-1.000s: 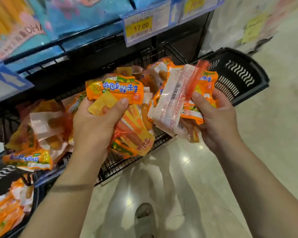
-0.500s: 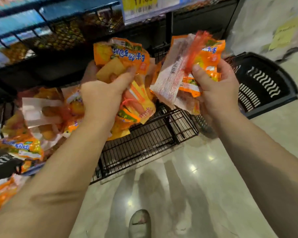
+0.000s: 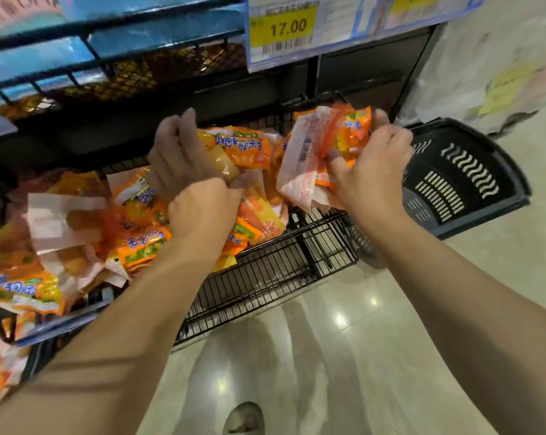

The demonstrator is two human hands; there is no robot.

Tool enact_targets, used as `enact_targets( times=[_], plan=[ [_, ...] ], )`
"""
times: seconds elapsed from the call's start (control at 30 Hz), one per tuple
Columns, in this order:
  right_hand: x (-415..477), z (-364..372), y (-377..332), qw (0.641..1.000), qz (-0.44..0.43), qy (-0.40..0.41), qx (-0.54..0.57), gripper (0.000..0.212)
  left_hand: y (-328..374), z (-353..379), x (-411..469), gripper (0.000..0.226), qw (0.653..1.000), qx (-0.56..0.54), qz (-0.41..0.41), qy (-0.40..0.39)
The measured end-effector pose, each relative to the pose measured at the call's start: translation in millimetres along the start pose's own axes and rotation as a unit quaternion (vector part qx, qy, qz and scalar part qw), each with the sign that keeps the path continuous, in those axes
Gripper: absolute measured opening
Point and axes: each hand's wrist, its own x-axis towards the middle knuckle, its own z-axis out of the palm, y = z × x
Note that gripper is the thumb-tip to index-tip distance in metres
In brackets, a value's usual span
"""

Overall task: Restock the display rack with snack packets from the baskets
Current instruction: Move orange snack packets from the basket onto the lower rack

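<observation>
Mid-restock by the look of it: putting packets down on the shelf, not fetching more. Starting far left of the grips: a heap of sausage snack packets [image 3: 77,221] already lying on the wire rack shelf [image 3: 275,268], right up against the left hand [image 3: 199,196]. Left hand itself over the shelf, thumb pressed on the front of the left bunch [image 3: 243,149], fingers stretched up behind it, so more a loose pinch than a fist; hard to say how firm. Just right of that, the right hand [image 3: 372,171] curled tight round the right bunch [image 3: 315,152], barcode side showing, held above the shelf's right end. Further right of that grip, down on the floor, a black plastic basket [image 3: 472,183]. Up above both grips, a yellow 17.00 price tag [image 3: 282,28]. Next up, probably: letting the left bunch go onto the heap, then lowering the right bunch onto the bare wire patch below it. Worth laying them flat and well back, to stop any sliding off the front edge.
</observation>
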Motion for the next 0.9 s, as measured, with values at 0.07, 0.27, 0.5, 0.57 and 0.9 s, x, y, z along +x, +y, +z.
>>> enact_targets(
  times=[0.07,0.27,0.5,0.57,0.9],
  plan=[
    [-0.4,-2.2,-3.3,0.994,-0.066,0.034,-0.077,0.075,-2.0,5.4,2.8,0.059,0.989,0.034,0.107,0.093],
    [-17.4,24.7,2.4,0.977,-0.206,-0.043,-0.032,0.057,-0.6,19.7,14.4,0.070,0.987,0.058,0.150,0.011],
    [-2.1,41.1,5.6,0.972,-0.169,-0.079,-0.144,0.079,0.3,33.3,31.8,0.090,0.985,0.111,0.130,-0.013],
    [-2.6,42.7,4.9,0.969,-0.162,-0.084,-0.166,0.078,2.4,36.0,31.1,0.090,0.986,0.105,0.127,-0.011],
    [-19.6,8.1,-3.7,0.952,-0.191,-0.105,-0.213,0.066,3.4,-4.4,-8.4,0.055,0.990,0.087,0.107,-0.043]
  ],
)
